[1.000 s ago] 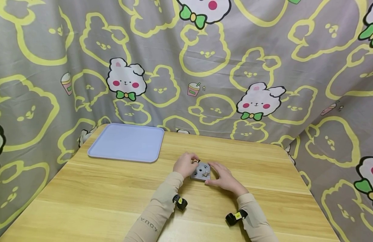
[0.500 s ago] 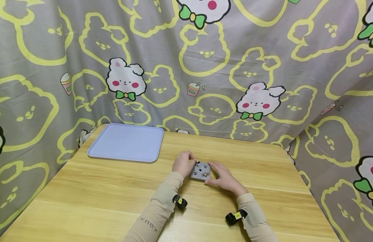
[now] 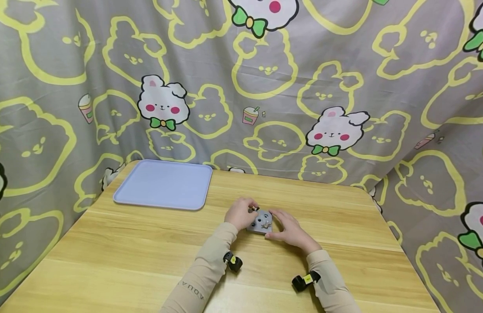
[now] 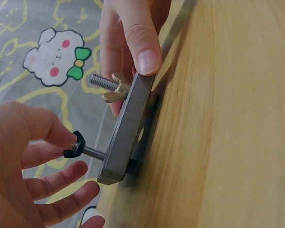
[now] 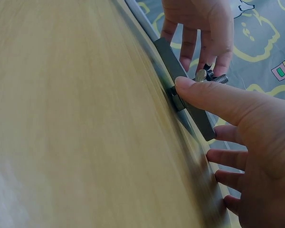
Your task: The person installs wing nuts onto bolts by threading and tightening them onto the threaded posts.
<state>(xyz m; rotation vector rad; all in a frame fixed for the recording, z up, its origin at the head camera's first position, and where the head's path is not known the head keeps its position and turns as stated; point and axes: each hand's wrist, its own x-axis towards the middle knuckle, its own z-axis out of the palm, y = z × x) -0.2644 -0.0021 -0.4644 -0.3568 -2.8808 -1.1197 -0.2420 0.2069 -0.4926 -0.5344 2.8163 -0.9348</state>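
A grey metal plate (image 3: 259, 227) with round holes sits just above the wood table, raised on parts under it. A black wing nut (image 4: 75, 146) is on a threaded bolt (image 4: 94, 153) that stands out of the plate's far-left corner. My left hand (image 3: 239, 214) pinches this wing nut with its fingertips, while its other fingers spread loosely. Near the plate's right side, a brass-coloured wing nut (image 4: 117, 89) sits on a second bolt (image 4: 102, 81). My right hand (image 3: 291, 231) holds the plate by its right side, thumb on the near edge, fingers toward the far corner.
A pale blue tray (image 3: 163, 184) lies at the table's back left. Behind the table hangs a grey patterned curtain (image 3: 273, 52). The wooden table (image 3: 120, 256) extends around both arms, and each wrist carries a small black camera (image 3: 301, 283).
My left fingers slipped back to the left of the black wing nut half a second ago, and now they are over it again. The right hand and the plate stay in place.
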